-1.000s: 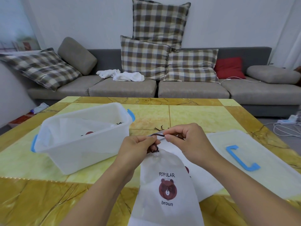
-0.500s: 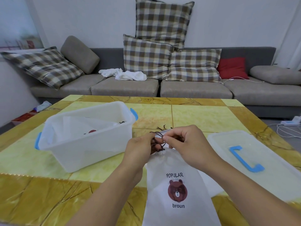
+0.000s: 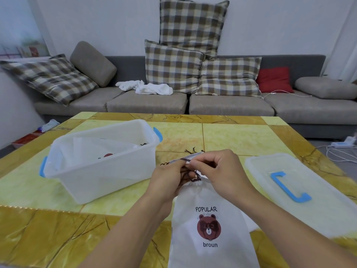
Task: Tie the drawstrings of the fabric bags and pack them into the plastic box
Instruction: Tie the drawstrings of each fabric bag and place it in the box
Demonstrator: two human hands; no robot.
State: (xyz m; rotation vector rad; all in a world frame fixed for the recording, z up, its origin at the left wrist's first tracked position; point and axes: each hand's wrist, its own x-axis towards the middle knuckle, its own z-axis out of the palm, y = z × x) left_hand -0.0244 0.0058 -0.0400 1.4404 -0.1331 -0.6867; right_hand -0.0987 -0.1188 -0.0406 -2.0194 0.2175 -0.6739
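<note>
A white fabric bag (image 3: 209,227) with a brown bear print lies on the table in front of me, its neck gathered. My left hand (image 3: 168,180) and my right hand (image 3: 222,169) meet above the neck, and each pinches part of the dark brown drawstring (image 3: 194,176). More white bag fabric (image 3: 251,225) lies under this bag, with cord ends (image 3: 190,151) poking out beyond my hands. The translucent plastic box (image 3: 100,171) with blue handles stands to the left and holds at least one folded bag (image 3: 104,149).
The box lid (image 3: 313,182) with a blue handle lies flat at the right. The yellow marble table (image 3: 231,136) stretches away to a grey sofa (image 3: 146,103) with checked cushions. Cables and a power strip (image 3: 342,145) lie on the floor at the far right.
My hands have stayed above the bag's neck working the cord, the right fingers shifting slightly over the left. The view has tilted a little.
</note>
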